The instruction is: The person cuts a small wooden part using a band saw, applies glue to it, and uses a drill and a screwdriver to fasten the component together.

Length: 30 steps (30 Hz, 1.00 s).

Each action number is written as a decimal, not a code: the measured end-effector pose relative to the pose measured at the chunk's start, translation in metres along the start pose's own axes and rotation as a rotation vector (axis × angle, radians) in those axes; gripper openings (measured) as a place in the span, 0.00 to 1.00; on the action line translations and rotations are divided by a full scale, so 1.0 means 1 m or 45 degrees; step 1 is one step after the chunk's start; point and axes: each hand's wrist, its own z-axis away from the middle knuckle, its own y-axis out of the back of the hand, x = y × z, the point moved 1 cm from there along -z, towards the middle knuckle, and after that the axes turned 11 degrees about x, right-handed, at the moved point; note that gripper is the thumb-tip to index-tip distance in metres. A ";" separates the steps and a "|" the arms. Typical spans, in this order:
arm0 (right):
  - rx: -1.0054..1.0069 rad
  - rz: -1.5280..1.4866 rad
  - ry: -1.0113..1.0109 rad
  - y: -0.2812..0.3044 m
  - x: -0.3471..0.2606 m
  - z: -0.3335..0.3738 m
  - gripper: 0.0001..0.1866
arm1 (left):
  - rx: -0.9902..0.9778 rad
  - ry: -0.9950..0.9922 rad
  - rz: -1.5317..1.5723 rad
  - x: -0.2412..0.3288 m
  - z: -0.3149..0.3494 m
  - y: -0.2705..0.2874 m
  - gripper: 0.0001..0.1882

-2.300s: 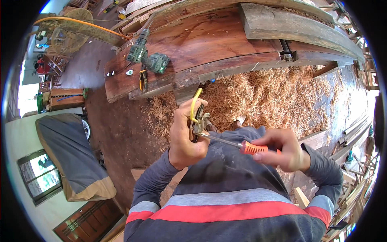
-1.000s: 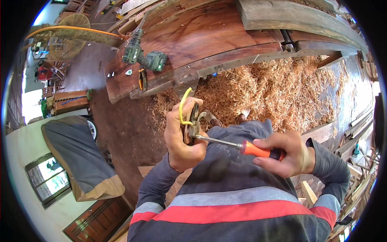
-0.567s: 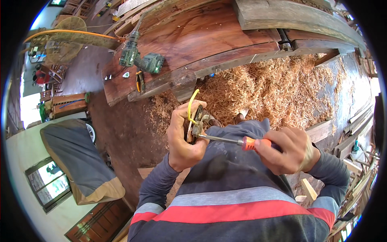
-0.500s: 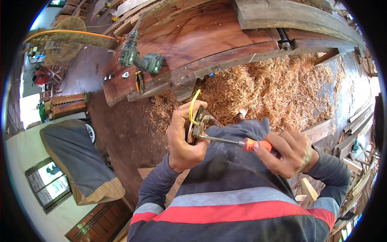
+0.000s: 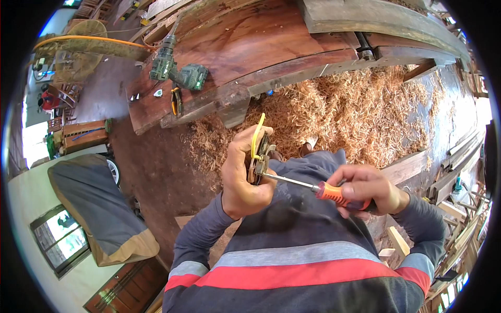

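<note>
My left hand (image 5: 242, 180) is closed around a small dark fitting with metal terminals (image 5: 259, 166), held up in front of my body. A short yellow wire (image 5: 255, 140) sticks upward out of this part. In my right hand (image 5: 373, 188) is a screwdriver with an orange and dark handle (image 5: 335, 195), the fingers wrapped about its rear end. Its shaft points left, and the tip meets the fitting at a metal terminal. Much of the fitting is hidden by my left palm and fingers, so its exact kind does not show.
A reddish wooden bench (image 5: 235, 47) carries a green cordless drill (image 5: 180, 73) and yellow-and-black pliers (image 5: 177, 101). Wood shavings (image 5: 355, 120) cover the floor beneath. A thick plank (image 5: 381, 26) lies at the far right; a covered object (image 5: 99, 203) stands at left.
The fingers of my right hand have opened somewhat and shifted around the screwdriver handle, showing more of it. The tip stays at the fitting. My left hand has moved slightly right.
</note>
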 end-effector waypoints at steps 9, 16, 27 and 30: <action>0.588 1.912 2.151 -0.014 0.007 0.013 0.18 | 0.079 0.045 0.079 0.004 0.001 -0.002 0.35; 0.381 1.145 1.742 -0.006 0.013 0.007 0.14 | 0.145 -0.121 0.016 -0.002 0.006 -0.010 0.34; -0.056 -0.210 -0.108 0.019 0.003 0.007 0.16 | 0.114 -0.157 -0.130 0.009 -0.002 -0.015 0.30; 0.301 0.950 1.154 0.017 0.000 0.018 0.23 | 0.093 0.069 -0.012 0.014 -0.005 -0.015 0.35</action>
